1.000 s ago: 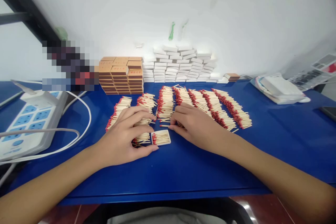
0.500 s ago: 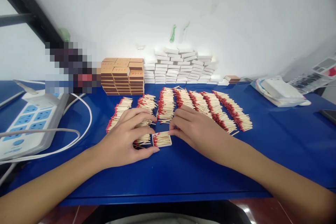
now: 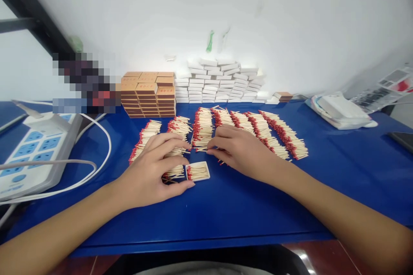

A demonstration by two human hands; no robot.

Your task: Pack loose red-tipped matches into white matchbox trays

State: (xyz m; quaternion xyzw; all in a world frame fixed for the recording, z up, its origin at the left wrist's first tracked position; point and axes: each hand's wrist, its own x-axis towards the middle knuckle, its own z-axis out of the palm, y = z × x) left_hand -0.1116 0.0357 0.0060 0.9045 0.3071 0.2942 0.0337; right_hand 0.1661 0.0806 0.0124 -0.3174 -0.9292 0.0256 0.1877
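A small white tray [image 3: 207, 171] holding red-tipped matches [image 3: 197, 172] lies on the blue table, near its middle. My left hand [image 3: 150, 172] rests at the tray's left side, its fingers apart, with thumb and index finger near the two left corners. Beyond the tray, several rows of red-headed matches [image 3: 203, 126] lie side by side, some partly hidden under my hands. My right hand [image 3: 243, 152] is up and to the right of the tray with thumb and index finger closed together at the near end of the middle rows; what they pinch is too small to make out.
Brown matchboxes [image 3: 146, 94] are stacked at the back left, beside a pile of white trays [image 3: 211, 84] along the wall. A power strip [image 3: 41, 146] with white cables lies on the left. Plastic packages [image 3: 343, 111] sit at the back right.
My right hand has moved up and away from the tray's right edge to the match rows. My left hand stays beside the tray. The view has shifted slightly.
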